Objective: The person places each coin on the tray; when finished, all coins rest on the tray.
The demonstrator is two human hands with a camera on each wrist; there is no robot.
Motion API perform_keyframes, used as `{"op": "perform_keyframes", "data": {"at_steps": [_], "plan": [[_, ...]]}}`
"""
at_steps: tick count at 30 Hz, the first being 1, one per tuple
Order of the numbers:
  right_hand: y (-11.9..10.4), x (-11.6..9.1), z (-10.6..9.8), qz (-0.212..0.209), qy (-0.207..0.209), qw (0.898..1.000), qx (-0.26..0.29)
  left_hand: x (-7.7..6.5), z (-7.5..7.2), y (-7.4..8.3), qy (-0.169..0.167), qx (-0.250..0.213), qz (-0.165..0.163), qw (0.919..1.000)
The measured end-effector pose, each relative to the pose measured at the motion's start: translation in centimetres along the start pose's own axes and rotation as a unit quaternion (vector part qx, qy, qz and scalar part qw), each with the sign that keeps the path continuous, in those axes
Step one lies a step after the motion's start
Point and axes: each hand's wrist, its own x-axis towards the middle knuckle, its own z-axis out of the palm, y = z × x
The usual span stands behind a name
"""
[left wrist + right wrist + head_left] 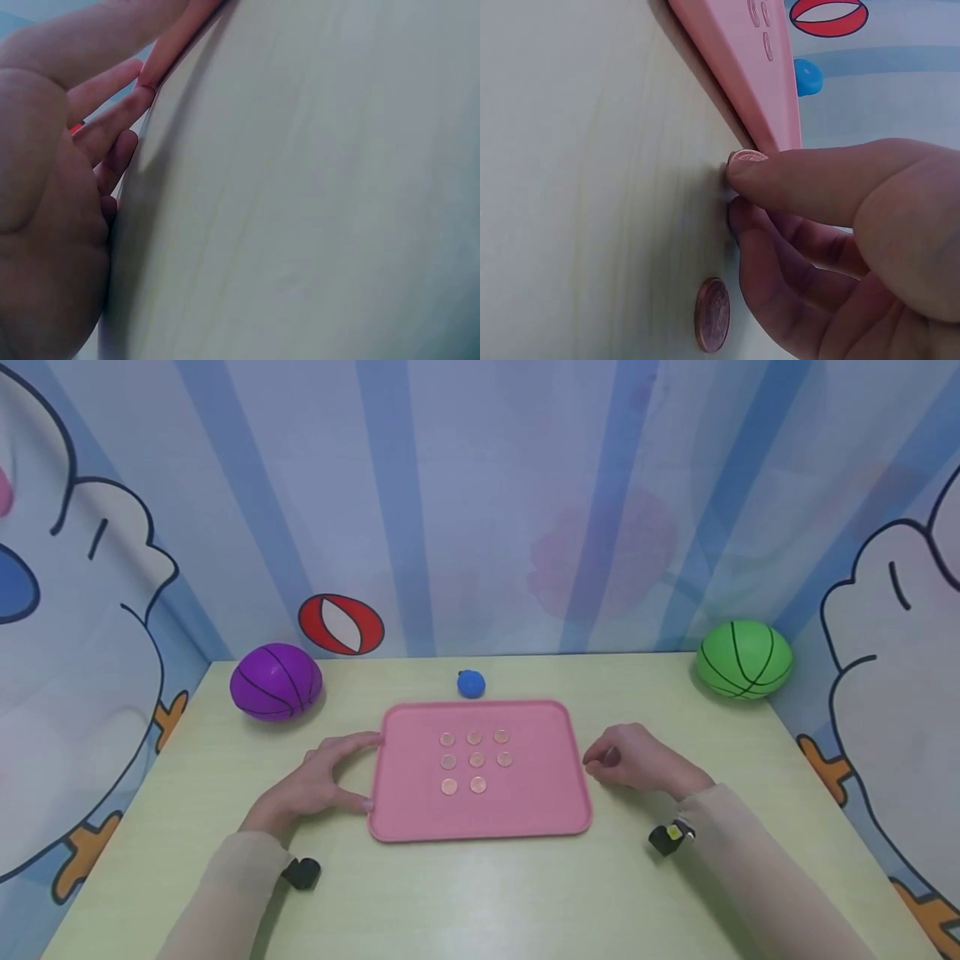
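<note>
Several copper-coloured coins (477, 760) lie flat in rows on a pink tray (536, 810); the front row has two. My left hand (311, 785) touches the tray's left edge with its fingertips and thumb spread apart. In the left wrist view that hand (60, 165) has fairly straight fingers. Just beyond the tray's right edge, my right hand (637, 760) pinches a coin (748, 156) between thumb and fingers, close to the tabletop. Another coin (712, 315) lies on the table below the right hand's curled fingers.
A small blue ball (471, 684) sits behind the tray. At the back left is a purple ball (276, 682), at the back right a green ball (744, 659). A printed curtain (480, 527) closes off the back of the pale wooden table (465, 902).
</note>
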Motion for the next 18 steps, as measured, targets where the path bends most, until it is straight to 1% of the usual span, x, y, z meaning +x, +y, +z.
{"op": "perform_keyframes", "data": {"at_steps": [7,14,18], "plan": [[-0.12,-0.05,-0.12,0.007,-0.002,1.0,0.005,0.14,0.01,-0.24,0.0,-0.001,0.012,0.9999],[-0.15,-0.07,-0.36,0.008,-0.008,1.0,-0.014,0.09,0.01,-0.32,0.001,0.001,0.009,1.0],[-0.01,-0.11,-0.34,0.006,-0.004,1.0,-0.01,0.06,-0.01,-0.29,-0.001,0.006,0.014,0.9999]]}}
